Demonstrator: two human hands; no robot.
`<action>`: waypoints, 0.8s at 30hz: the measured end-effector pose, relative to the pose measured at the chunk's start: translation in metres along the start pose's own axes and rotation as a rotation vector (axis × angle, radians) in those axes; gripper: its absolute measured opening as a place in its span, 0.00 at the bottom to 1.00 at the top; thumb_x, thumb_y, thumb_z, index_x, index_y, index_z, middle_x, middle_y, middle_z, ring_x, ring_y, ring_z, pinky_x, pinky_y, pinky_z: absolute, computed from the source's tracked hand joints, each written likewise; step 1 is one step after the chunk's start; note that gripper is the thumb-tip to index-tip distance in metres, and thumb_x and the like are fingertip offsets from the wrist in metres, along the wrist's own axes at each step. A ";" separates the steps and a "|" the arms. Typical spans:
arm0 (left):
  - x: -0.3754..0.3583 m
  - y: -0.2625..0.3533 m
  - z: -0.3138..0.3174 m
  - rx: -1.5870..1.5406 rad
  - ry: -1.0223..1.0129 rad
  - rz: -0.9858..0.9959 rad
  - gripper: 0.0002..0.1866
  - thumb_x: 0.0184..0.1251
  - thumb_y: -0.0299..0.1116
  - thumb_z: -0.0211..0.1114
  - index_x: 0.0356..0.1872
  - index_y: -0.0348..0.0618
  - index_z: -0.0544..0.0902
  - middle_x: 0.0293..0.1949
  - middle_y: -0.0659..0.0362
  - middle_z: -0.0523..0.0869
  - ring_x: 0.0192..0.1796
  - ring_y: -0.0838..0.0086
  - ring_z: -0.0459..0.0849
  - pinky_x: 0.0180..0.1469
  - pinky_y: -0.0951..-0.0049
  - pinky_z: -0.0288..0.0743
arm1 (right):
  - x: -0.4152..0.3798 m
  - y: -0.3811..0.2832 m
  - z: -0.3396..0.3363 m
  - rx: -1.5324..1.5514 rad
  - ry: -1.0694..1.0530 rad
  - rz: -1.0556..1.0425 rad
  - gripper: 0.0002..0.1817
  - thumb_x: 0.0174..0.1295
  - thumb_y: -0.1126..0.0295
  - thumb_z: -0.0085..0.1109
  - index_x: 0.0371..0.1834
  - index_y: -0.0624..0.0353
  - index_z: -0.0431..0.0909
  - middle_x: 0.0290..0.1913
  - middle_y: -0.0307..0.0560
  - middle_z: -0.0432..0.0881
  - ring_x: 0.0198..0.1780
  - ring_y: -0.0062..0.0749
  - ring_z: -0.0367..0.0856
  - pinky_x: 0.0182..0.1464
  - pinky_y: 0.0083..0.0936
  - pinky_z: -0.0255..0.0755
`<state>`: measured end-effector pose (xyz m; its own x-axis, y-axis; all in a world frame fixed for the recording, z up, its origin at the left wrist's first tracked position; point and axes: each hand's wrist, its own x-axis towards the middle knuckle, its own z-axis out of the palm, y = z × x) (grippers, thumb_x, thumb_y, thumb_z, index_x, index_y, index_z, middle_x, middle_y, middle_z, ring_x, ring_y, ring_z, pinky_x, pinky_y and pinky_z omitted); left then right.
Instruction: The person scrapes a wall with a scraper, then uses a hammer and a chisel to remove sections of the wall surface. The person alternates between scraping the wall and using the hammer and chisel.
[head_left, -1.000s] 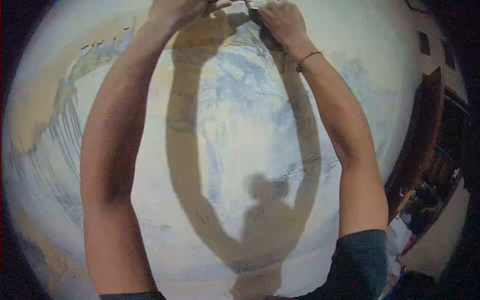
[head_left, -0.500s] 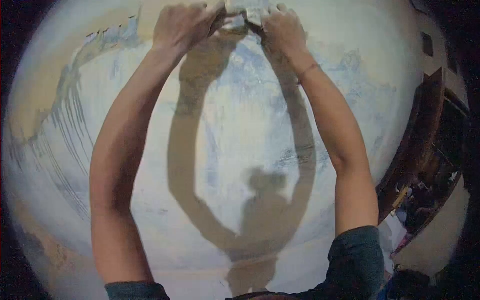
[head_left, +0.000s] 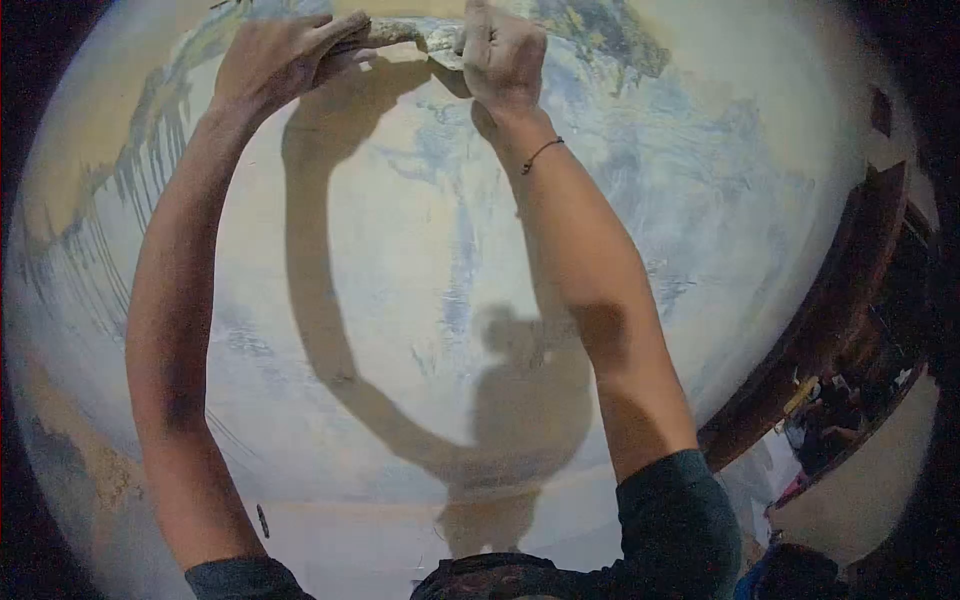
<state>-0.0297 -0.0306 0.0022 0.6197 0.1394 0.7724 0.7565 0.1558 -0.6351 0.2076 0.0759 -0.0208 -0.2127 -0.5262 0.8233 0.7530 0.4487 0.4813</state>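
Note:
Both of my arms are raised against a wall (head_left: 400, 210) smeared in white and blue-grey patches. At the upper left, my left hand (head_left: 275, 62) is closed, with its fingers on one end of a putty-smeared flat tool (head_left: 393, 33). My right hand (head_left: 506, 60) is a fist at the other side, close around a pale, crusted piece (head_left: 443, 46) that meets the tool between the hands. I cannot tell whether these are one tool or two. A thin dark bracelet (head_left: 541, 155) circles my right wrist.
Shadows of my arms and head (head_left: 525, 400) fall across the wall. Dark drips (head_left: 165, 150) run down at the left, beside a yellowish area. On the right stands a dark brown wooden frame (head_left: 850, 270), with cluttered items (head_left: 825, 410) low inside it.
Both hands have shifted left across the wall in view, the right one turning into a fist seen more from its back. The tool between them shows more clearly now.

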 end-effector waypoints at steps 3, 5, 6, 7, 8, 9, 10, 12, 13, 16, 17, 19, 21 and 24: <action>-0.004 -0.009 0.008 0.002 0.068 0.029 0.19 0.66 0.53 0.63 0.53 0.59 0.84 0.36 0.59 0.88 0.32 0.58 0.88 0.33 0.59 0.81 | 0.008 -0.015 0.016 0.286 0.032 0.500 0.21 0.69 0.57 0.51 0.28 0.63 0.83 0.27 0.55 0.82 0.31 0.49 0.82 0.36 0.45 0.73; 0.003 -0.007 0.005 0.011 0.121 0.039 0.18 0.67 0.53 0.62 0.50 0.57 0.86 0.34 0.57 0.88 0.31 0.58 0.87 0.33 0.59 0.81 | 0.015 -0.022 0.009 0.320 0.044 0.617 0.26 0.73 0.54 0.47 0.26 0.64 0.82 0.20 0.55 0.80 0.23 0.48 0.79 0.34 0.45 0.71; 0.010 -0.010 -0.006 0.005 0.000 0.051 0.15 0.67 0.53 0.62 0.44 0.57 0.81 0.28 0.57 0.85 0.27 0.59 0.85 0.28 0.58 0.76 | 0.020 -0.017 0.006 0.349 -0.044 0.692 0.27 0.73 0.54 0.46 0.23 0.63 0.81 0.19 0.54 0.80 0.21 0.48 0.78 0.33 0.44 0.71; 0.013 -0.011 -0.013 -0.005 -0.121 0.066 0.14 0.66 0.53 0.61 0.38 0.56 0.77 0.21 0.57 0.82 0.22 0.60 0.83 0.23 0.57 0.72 | 0.023 -0.018 0.003 0.373 -0.134 0.770 0.28 0.74 0.54 0.45 0.21 0.63 0.81 0.19 0.53 0.80 0.19 0.47 0.77 0.31 0.44 0.70; 0.014 -0.011 -0.014 -0.008 -0.126 0.061 0.14 0.66 0.53 0.61 0.38 0.56 0.77 0.21 0.57 0.82 0.22 0.60 0.83 0.23 0.57 0.72 | 0.024 -0.022 0.003 0.323 -0.047 0.699 0.26 0.75 0.55 0.44 0.25 0.64 0.80 0.17 0.52 0.78 0.17 0.43 0.75 0.27 0.40 0.69; 0.015 -0.014 -0.010 0.038 -0.121 0.045 0.13 0.66 0.51 0.62 0.36 0.55 0.77 0.20 0.57 0.81 0.21 0.61 0.82 0.22 0.58 0.71 | 0.021 -0.019 0.014 0.331 -0.056 0.696 0.26 0.75 0.55 0.44 0.25 0.64 0.80 0.17 0.52 0.78 0.17 0.43 0.75 0.27 0.40 0.69; 0.014 -0.017 -0.005 0.080 -0.112 0.033 0.12 0.65 0.50 0.63 0.34 0.55 0.77 0.19 0.57 0.81 0.20 0.62 0.81 0.21 0.58 0.70 | 0.018 -0.014 0.022 0.273 0.003 0.517 0.24 0.75 0.57 0.45 0.30 0.64 0.80 0.15 0.51 0.77 0.16 0.42 0.74 0.26 0.38 0.68; 0.014 -0.021 0.000 0.052 -0.028 0.052 0.12 0.65 0.49 0.64 0.34 0.55 0.77 0.19 0.57 0.80 0.20 0.62 0.81 0.21 0.58 0.70 | 0.019 -0.005 0.025 0.237 0.009 0.317 0.17 0.71 0.60 0.52 0.47 0.66 0.79 0.15 0.46 0.74 0.16 0.37 0.73 0.24 0.34 0.66; 0.013 -0.022 0.002 0.027 0.049 0.071 0.11 0.65 0.48 0.64 0.34 0.55 0.77 0.19 0.57 0.80 0.20 0.62 0.80 0.21 0.59 0.70 | 0.018 -0.001 0.027 0.238 0.005 0.316 0.17 0.71 0.60 0.52 0.47 0.66 0.79 0.15 0.46 0.74 0.16 0.37 0.73 0.24 0.34 0.66; 0.019 -0.032 0.013 -0.047 -0.034 0.011 0.12 0.64 0.49 0.64 0.34 0.56 0.77 0.18 0.57 0.80 0.18 0.63 0.79 0.21 0.61 0.70 | 0.022 -0.001 0.025 -0.178 0.231 -0.100 0.23 0.65 0.58 0.60 0.53 0.68 0.77 0.19 0.44 0.75 0.17 0.37 0.74 0.22 0.33 0.65; 0.021 -0.036 0.018 -0.055 -0.037 0.011 0.12 0.64 0.49 0.64 0.34 0.56 0.77 0.18 0.57 0.80 0.18 0.63 0.79 0.21 0.61 0.70 | 0.038 -0.012 0.012 -0.131 0.340 -0.177 0.26 0.62 0.57 0.63 0.54 0.70 0.76 0.20 0.44 0.74 0.18 0.38 0.74 0.22 0.33 0.63; 0.024 -0.045 0.024 -0.025 0.169 0.045 0.12 0.64 0.49 0.64 0.34 0.56 0.76 0.17 0.58 0.79 0.17 0.63 0.78 0.20 0.61 0.70 | 0.042 -0.015 0.012 -0.084 0.440 -0.251 0.29 0.59 0.55 0.65 0.55 0.71 0.76 0.21 0.45 0.74 0.18 0.38 0.73 0.21 0.33 0.62; 0.014 -0.032 0.012 -0.024 0.026 -0.009 0.11 0.65 0.48 0.63 0.35 0.57 0.75 0.17 0.58 0.79 0.18 0.65 0.80 0.20 0.61 0.71 | 0.023 0.000 0.028 -0.226 0.360 -0.336 0.28 0.61 0.56 0.64 0.54 0.70 0.76 0.21 0.45 0.73 0.20 0.39 0.73 0.23 0.37 0.62; 0.009 -0.019 0.006 0.083 0.024 0.102 0.13 0.66 0.55 0.61 0.38 0.60 0.76 0.17 0.59 0.79 0.17 0.66 0.79 0.19 0.62 0.70 | 0.014 -0.021 0.008 0.004 0.086 0.115 0.19 0.64 0.54 0.60 0.32 0.63 0.79 0.20 0.49 0.72 0.22 0.45 0.73 0.26 0.41 0.63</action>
<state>-0.0399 -0.0267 0.0216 0.6978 0.1356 0.7034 0.6703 0.2227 -0.7079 0.1838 0.0647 -0.0176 -0.0711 -0.5309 0.8444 0.7670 0.5121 0.3866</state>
